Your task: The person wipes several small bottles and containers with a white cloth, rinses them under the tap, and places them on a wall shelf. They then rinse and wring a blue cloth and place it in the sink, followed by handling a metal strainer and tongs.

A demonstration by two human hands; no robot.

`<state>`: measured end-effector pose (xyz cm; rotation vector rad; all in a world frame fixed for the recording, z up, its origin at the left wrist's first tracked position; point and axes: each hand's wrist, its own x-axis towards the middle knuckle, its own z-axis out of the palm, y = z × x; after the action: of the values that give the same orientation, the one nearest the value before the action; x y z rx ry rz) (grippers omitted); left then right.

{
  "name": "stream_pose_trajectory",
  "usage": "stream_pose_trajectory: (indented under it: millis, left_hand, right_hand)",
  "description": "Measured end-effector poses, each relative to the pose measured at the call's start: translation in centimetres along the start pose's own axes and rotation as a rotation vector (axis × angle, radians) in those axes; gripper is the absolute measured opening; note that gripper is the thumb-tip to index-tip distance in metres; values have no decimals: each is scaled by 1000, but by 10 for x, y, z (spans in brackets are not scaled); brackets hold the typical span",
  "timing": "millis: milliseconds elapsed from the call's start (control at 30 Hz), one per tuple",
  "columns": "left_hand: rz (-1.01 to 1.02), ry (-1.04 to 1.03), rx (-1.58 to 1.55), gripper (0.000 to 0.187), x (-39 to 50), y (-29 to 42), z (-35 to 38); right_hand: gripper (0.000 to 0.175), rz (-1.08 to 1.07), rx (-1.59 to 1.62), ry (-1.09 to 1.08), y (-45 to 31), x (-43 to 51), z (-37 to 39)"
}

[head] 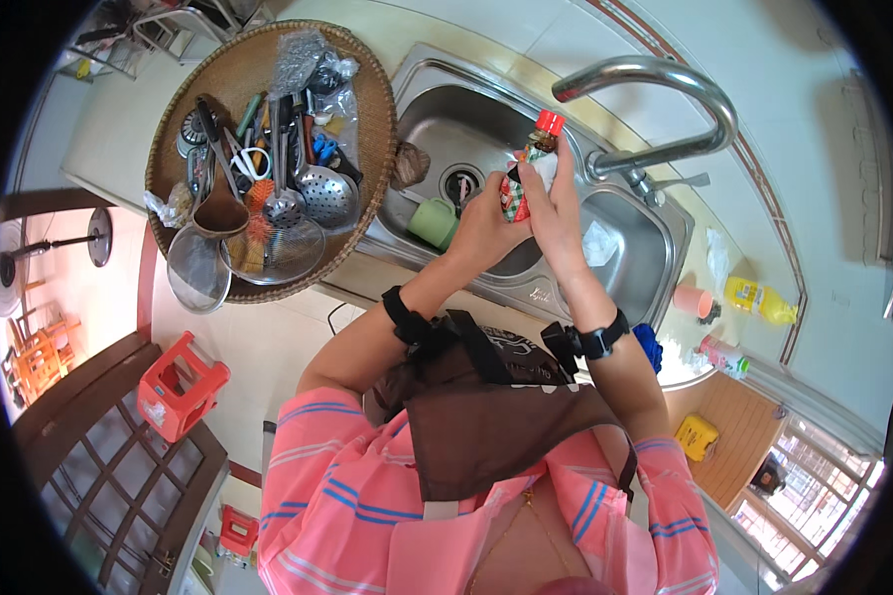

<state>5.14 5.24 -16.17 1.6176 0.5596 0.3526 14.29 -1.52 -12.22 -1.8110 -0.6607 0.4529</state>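
Above the double-bowl stainless steel sink, a small bottle with a red cap and a checked label leans in both my hands. My left hand grips its lower part from the left. Around its right side wraps my right hand, the thumb across the label. Something white, perhaps a tissue or cloth, lies between the right fingers and the bottle; I cannot tell which. Below in the left sink bowl rest a green mug, lying tilted, and a brown lump by the bowl's left wall.
A woven basket of ladles, skimmers and scissors overhangs the counter at left. The curved faucet arches behind the sink. A white piece lies in the right bowl. At right stand a pink cup and a yellow bottle.
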Motion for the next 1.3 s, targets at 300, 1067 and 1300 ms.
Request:
stream_pose_trajectory:
  millis: [300, 1067, 1300]
  left_hand:
    - [-383, -560, -892, 40, -13, 4, -10]
    - [20, -55, 172, 56, -18, 10, -12]
    - [-44, 87, 100, 62, -7, 20, 2]
  right_hand:
    - [38, 438, 908, -399, -12, 33, -28]
    - [40, 201, 441, -199, -12, 37, -52]
    - [45, 265, 926, -90, -8, 25, -15]
